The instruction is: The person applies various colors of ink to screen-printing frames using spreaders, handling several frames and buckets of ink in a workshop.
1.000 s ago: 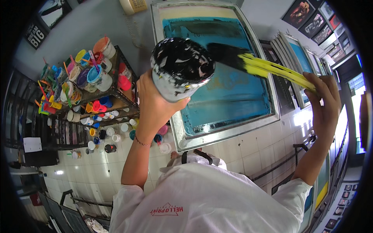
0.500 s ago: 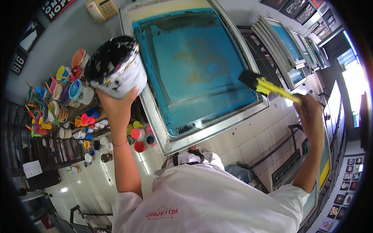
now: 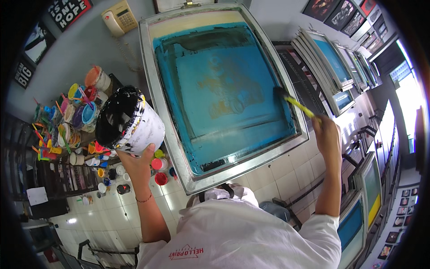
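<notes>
My left hand (image 3: 138,167) grips a white tub (image 3: 145,130) smeared with black ink, the thumb on its outer side. The tub leans left, showing a black, ink-coated inside. My right hand (image 3: 327,132) is closed round the handle of a yellow spatula (image 3: 301,106). Its blade end is dark with black ink and sits over the right inner border of a screen printing frame (image 3: 207,184); whether it touches the mesh I cannot tell. Blue emulsion covers most of the mesh, with a faint brownish pattern in the middle and a black ink strip (image 3: 219,162) along its near edge.
Ink pots (image 3: 89,114) with coloured sticks crowd a shelf at left, and more jars (image 3: 161,178) stand below. A telephone (image 3: 120,18) hangs at the back left. Several stored frames (image 3: 322,58) lean at right; others (image 3: 351,224) stand near my right elbow.
The tub has come lower and nearer, its opening now facing more to the left. My right hand has swung left, bringing the spatula's blade edge-on above the frame's right side.
</notes>
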